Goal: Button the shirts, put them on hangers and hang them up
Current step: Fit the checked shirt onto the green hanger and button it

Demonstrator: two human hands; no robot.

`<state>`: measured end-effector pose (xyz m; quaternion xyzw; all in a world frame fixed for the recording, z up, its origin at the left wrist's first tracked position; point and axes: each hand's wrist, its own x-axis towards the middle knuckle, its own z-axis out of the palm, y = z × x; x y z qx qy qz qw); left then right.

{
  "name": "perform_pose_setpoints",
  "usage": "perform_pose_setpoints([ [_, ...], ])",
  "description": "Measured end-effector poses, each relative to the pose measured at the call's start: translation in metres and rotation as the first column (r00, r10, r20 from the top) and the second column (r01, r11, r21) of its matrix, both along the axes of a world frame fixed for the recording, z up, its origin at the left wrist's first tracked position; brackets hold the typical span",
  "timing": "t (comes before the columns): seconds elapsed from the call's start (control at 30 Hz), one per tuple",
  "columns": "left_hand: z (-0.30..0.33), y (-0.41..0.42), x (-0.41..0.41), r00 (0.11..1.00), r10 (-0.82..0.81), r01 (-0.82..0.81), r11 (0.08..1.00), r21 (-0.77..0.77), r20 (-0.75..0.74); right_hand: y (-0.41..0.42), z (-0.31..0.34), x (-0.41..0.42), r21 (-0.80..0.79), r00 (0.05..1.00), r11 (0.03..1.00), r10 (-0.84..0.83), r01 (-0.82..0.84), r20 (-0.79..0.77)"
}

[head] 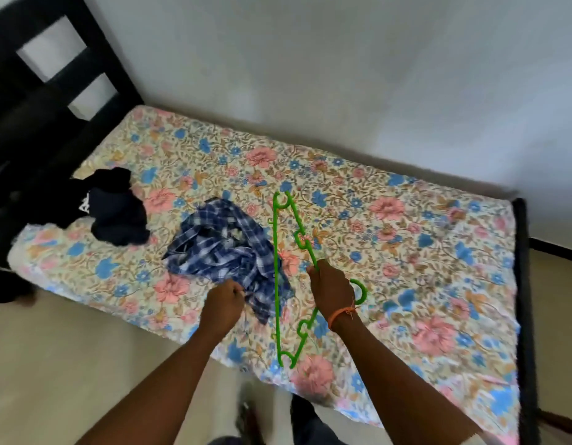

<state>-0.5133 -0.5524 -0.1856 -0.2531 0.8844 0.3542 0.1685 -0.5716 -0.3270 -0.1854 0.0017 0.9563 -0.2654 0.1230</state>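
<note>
Right hand [331,292]: fingers curled round the neck of a green plastic hanger [276,274], holding it above the mattress; an orange thread band sits at the wrist. The hanger's hook curves out past the right side of the hand; its long bar runs near to far, with one end close to the mattress's near edge and the other end further up the bed.

Left hand [225,300]: fingers closed, pinching the near edge of a blue plaid shirt [225,248].

Blue plaid shirt: crumpled in a heap on the mattress, left of the hanger, its right edge passing under the hanger's bar. Whether it is buttoned cannot be told.

Mattress [390,194]: floral cover in pink, blue and tan, on a dark bed frame.

Dark garment [117,213]: bunched, with a small white mark, lying further left on the mattress, apart from the plaid shirt.

Headboard [37,91]: black, slatted, at the far left.

Wall [342,59]: pale, plain, along the far side of the bed.
</note>
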Motion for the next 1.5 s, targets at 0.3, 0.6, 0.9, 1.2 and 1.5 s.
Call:
perform_pose_setpoints([
  [0.3, -0.125, -0.158, -0.146, 0.998, 0.059, -0.051, 0.955, -0.292, 0.018, -0.069, -0.099, -0.086, 0.059, 0.989, 0.993, -0.11, 0.105, 0.095],
  [0.6, -0.259, -0.274, -0.216, 0.967, -0.059, 0.157, 0.905, -0.396, 0.25, -0.147, -0.205, -0.13, 0.035, 0.968, 0.982, -0.191, 0.187, 0.163],
  [0.9, -0.266, -0.28, -0.227, 0.975, -0.191, 0.217, 0.925, -0.312, 0.111, -0.191, -0.207, -0.167, -0.096, 0.935, 0.952, -0.263, 0.292, 0.237],
  [1.2, -0.277, -0.28, -0.22, 0.912, -0.214, 0.383, 0.751, -0.539, 0.349, -0.173, -0.204, -0.168, -0.112, 0.946, 0.983, -0.106, 0.147, 0.305],
  [1.5, -0.157, -0.243, -0.233, 1.0, -0.008, 0.007, 0.946, 0.323, 0.002, -0.149, -0.126, -0.14, -0.179, 0.97, 0.974, -0.095, 0.136, 0.225],
])
